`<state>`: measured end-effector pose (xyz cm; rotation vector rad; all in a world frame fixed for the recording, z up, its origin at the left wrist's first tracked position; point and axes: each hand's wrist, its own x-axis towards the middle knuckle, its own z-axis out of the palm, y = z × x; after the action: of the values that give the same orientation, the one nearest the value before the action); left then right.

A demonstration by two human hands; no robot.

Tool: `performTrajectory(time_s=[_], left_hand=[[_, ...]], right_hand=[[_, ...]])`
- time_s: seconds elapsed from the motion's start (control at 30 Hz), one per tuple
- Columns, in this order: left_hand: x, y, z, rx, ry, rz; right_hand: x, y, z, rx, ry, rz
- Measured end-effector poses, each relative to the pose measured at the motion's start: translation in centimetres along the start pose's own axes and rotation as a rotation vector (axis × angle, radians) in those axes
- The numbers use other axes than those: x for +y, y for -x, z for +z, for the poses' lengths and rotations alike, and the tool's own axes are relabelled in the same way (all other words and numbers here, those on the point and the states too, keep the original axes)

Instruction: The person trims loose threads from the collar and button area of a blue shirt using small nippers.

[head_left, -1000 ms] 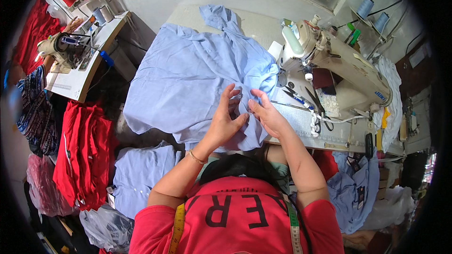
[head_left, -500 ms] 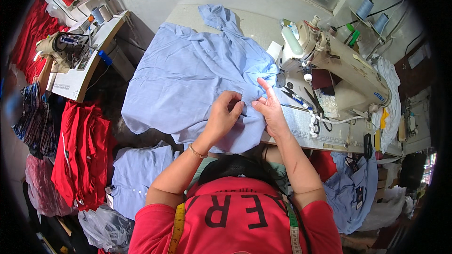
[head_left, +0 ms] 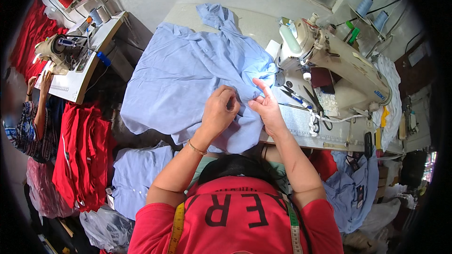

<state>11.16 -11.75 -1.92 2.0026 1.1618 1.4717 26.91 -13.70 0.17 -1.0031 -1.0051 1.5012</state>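
A light blue shirt (head_left: 188, 70) lies spread over the sewing table, to the left of a cream sewing machine (head_left: 339, 61). My left hand (head_left: 220, 112) is curled on the shirt's near edge, fingers pinching a fold of the cloth. My right hand (head_left: 265, 106) grips the same fold just to the right, index finger pointing up toward the machine's needle area. The two hands almost touch. Scissors and small tools (head_left: 301, 98) lie on the machine bed just right of my right hand.
Blue thread cones (head_left: 372, 11) stand behind the machine. More blue garments hang at my lower left (head_left: 136, 178) and lower right (head_left: 355, 188). Red garments (head_left: 82, 155) are stacked at left, where another person's arm (head_left: 40, 108) reaches to a second sewing machine (head_left: 59, 51).
My hands have drawn closer together on the shirt's near edge and closed on a fold of cloth; the left fingers, spread a second ago, are now curled.
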Motion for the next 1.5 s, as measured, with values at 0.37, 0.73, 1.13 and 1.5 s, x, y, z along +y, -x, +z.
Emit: performTrajectory(time_s=[0.37, 0.73, 1.13, 1.5], left_hand=[[1.3, 1.4, -2.0, -0.260, 0.329, -0.290], [0.4, 2.0, -0.3, -0.265, 0.465, -0.246], [-1.1, 0.4, -1.7, -0.085, 1.413, -0.962], [-1.6, 0.6, -1.7, -0.174, 1.588, -0.987]], right_hand=[[-1.0, 0.4, -1.3, -0.033, 0.050, -0.096], [-2.7, 3.2, 8.9, -0.045, 1.764, -0.643], [-1.8, 0.7, 2.0, 0.042, 0.741, -0.454], [-1.0, -0.8, 1.8, 0.148, 0.766, -0.539]])
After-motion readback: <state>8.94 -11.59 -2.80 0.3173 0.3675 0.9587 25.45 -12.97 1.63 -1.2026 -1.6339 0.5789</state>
